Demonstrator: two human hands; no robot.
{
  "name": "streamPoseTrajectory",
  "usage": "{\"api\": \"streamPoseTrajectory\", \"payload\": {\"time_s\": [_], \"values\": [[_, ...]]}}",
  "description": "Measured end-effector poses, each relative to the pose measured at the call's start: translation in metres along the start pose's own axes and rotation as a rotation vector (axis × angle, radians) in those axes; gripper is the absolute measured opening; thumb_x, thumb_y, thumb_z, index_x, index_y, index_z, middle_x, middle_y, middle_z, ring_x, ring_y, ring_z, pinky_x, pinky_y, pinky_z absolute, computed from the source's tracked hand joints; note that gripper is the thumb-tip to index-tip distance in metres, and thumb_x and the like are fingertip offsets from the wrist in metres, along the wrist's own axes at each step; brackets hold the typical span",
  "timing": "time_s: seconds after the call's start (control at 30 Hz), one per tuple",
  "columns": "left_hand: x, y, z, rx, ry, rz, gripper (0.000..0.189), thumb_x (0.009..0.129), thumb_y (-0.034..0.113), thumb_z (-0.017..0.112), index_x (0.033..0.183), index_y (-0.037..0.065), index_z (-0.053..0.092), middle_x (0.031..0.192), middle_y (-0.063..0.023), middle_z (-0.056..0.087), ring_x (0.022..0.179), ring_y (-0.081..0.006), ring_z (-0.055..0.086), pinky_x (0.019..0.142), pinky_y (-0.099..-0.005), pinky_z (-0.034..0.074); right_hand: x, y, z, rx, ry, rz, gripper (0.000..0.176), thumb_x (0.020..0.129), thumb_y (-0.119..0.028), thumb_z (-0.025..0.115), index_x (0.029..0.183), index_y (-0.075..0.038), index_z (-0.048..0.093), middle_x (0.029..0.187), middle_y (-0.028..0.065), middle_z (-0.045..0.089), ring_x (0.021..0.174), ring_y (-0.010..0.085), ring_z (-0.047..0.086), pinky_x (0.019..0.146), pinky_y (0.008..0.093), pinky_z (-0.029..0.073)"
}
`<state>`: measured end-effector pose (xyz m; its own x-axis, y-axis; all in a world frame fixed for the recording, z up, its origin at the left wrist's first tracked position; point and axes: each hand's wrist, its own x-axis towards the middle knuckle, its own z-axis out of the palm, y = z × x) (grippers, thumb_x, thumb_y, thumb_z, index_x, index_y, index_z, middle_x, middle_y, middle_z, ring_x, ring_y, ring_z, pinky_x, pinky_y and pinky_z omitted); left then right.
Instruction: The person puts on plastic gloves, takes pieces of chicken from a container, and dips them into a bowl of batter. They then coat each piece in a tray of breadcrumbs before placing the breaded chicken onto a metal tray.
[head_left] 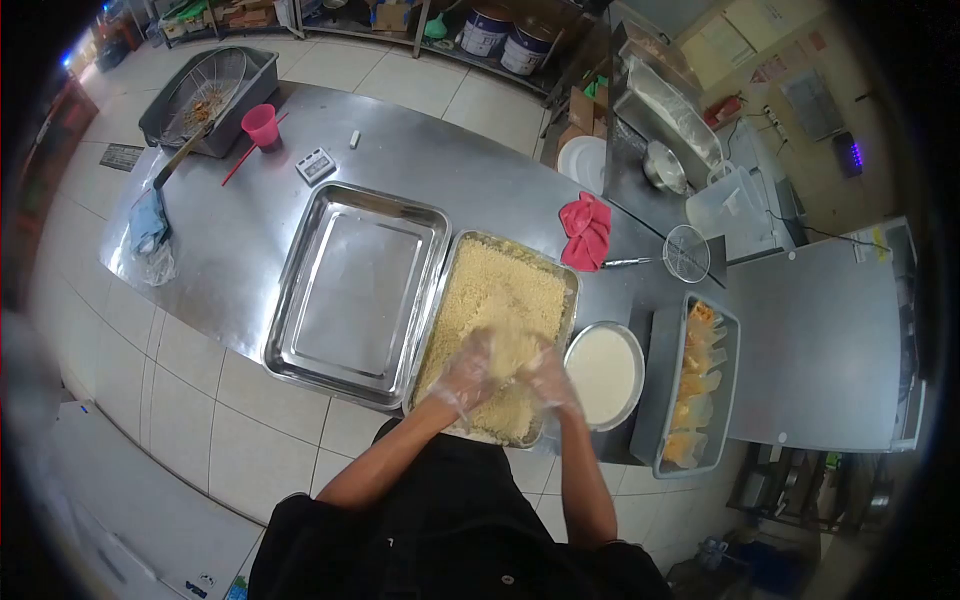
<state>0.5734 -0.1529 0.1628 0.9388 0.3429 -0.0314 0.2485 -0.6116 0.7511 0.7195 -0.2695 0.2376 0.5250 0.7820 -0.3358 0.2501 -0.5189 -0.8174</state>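
Note:
Both hands wear clear plastic gloves and are over a metal tray (463,262) filled with pale yellow crumbs (500,270). At the tray's left front is my left hand (467,370), its fingers at the crumbs and blurred. My right hand (545,375) is at the tray's right side, also smeared by motion. Between the two hands there is a blurred patch of crumbs; whether anything lies under it cannot be made out. Just right of the tray stands a round bowl of creamy white liquid (602,375).
An empty metal tray (360,290) adjoins on the left. A grey bin (725,400) with orange pieces stands right. Behind are a red cloth (585,232), a strainer (686,253), a small timer (315,166), a pink cup (261,125) and a grey tub (265,75).

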Motion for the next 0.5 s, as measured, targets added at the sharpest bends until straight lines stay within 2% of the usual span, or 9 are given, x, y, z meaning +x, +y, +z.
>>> {"api": "streamPoseTrajectory", "payload": {"time_s": [0.03,0.07,0.17,0.23,0.27,0.33,0.37,0.43,0.5], "values": [[0.006,0.042,-0.057,-0.053,-0.027,-0.013,0.081,0.079,0.019,0.058,0.147,-0.011,0.026,0.149,-0.0312,0.034,0.139,-0.0421,0.034,0.120,-0.0433,0.026,0.002,-0.038,-0.012,0.041,-0.036,-0.025,0.061,0.075,-0.006,0.074,0.132,-0.002,0.052,0.103,0.0118,0.063,0.095,0.0230,0.060,0.088,0.0378,0.050],[0.010,0.033,-0.050,-0.051,-0.025,-0.012,0.081,0.079,0.019,0.058,0.147,-0.011,0.026,0.149,-0.0312,0.034,0.139,-0.0421,0.034,0.120,-0.0433,0.026,0.013,-0.031,-0.015,0.041,-0.035,-0.028,0.061,0.075,-0.006,0.074,0.132,-0.002,0.052,0.103,0.0118,0.063,0.095,0.0230,0.060,0.088,0.0378,0.050],[0.021,0.003,-0.033,0.368,0.190,-0.072,0.086,0.084,0.025,0.058,0.150,-0.011,0.018,0.154,-0.0310,0.027,0.144,-0.0422,0.027,0.122,-0.0430,0.021,0.042,-0.025,-0.030,-0.329,0.183,-0.457,0.049,0.076,-0.004,0.071,0.123,0.000,0.056,0.100,0.0117,0.064,0.087,0.0237,0.061,0.084,0.0405,0.050],[0.006,-0.006,-0.044,0.121,0.126,-0.141,0.088,0.089,0.031,0.057,0.151,-0.012,0.012,0.157,-0.0312,0.020,0.147,-0.0417,0.019,0.123,-0.0423,0.016,0.036,-0.054,-0.037,-0.567,0.114,-0.125,0.052,0.081,-0.010,0.068,0.130,-0.002,0.054,0.123,0.0145,0.060,0.108,0.0212,0.058,0.094,0.0357,0.047],[0.001,-0.009,-0.050,0.129,0.032,-0.173,0.088,0.093,0.037,0.055,0.151,-0.013,0.011,0.157,-0.0315,0.018,0.148,-0.0408,0.016,0.123,-0.0417,0.013,0.047,-0.031,-0.026,-0.565,0.106,-0.125,0.052,0.081,-0.010,0.068,0.130,-0.002,0.054,0.123,0.0145,0.060,0.108,0.0212,0.058,0.094,0.0357,0.047],[-0.015,-0.019,-0.049,0.072,0.019,-0.169,0.089,0.093,0.039,0.055,0.150,-0.013,0.013,0.156,-0.0315,0.019,0.148,-0.0410,0.017,0.123,-0.0416,0.012,0.077,0.036,0.008,0.154,-0.075,-0.211,0.027,0.092,-0.019,0.060,0.114,-0.004,0.063,0.105,0.0147,0.065,0.089,0.0232,0.061,0.081,0.0399,0.049],[-0.024,-0.021,-0.043,0.013,0.004,-0.156,0.090,0.093,0.042,0.055,0.150,-0.014,0.014,0.156,-0.0315,0.020,0.147,-0.0412,0.018,0.123,-0.0414,0.012,0.086,0.039,0.018,0.157,-0.071,-0.203,0.027,0.092,-0.019,0.060,0.114,-0.004,0.063,0.105,0.0147,0.065,0.089,0.0232,0.061,0.081,0.0399,0.049],[-0.037,-0.022,-0.026,0.041,0.096,-0.103,0.086,0.093,0.041,0.056,0.149,-0.013,0.018,0.153,-0.0314,0.025,0.144,-0.0412,0.024,0.122,-0.0423,0.016,0.121,0.023,0.029,-0.563,-0.189,-0.077,0.020,0.087,-0.020,0.062,0.078,-0.002,0.063,0.076,0.0140,0.065,0.072,0.0251,0.060,0.069,0.0425,0.048],[-0.050,-0.021,-0.024,0.070,0.192,-0.065,0.083,0.094,0.041,0.056,0.148,-0.012,0.023,0.151,-0.0314,0.030,0.142,-0.0412,0.029,0.121,-0.0432,0.021,0.125,0.016,0.030,-0.333,-0.118,-0.037,0.020,0.087,-0.020,0.063,0.078,-0.002,0.063,0.077,0.0137,0.065,0.069,0.0250,0.060,0.067,0.0421,0.048]]}}
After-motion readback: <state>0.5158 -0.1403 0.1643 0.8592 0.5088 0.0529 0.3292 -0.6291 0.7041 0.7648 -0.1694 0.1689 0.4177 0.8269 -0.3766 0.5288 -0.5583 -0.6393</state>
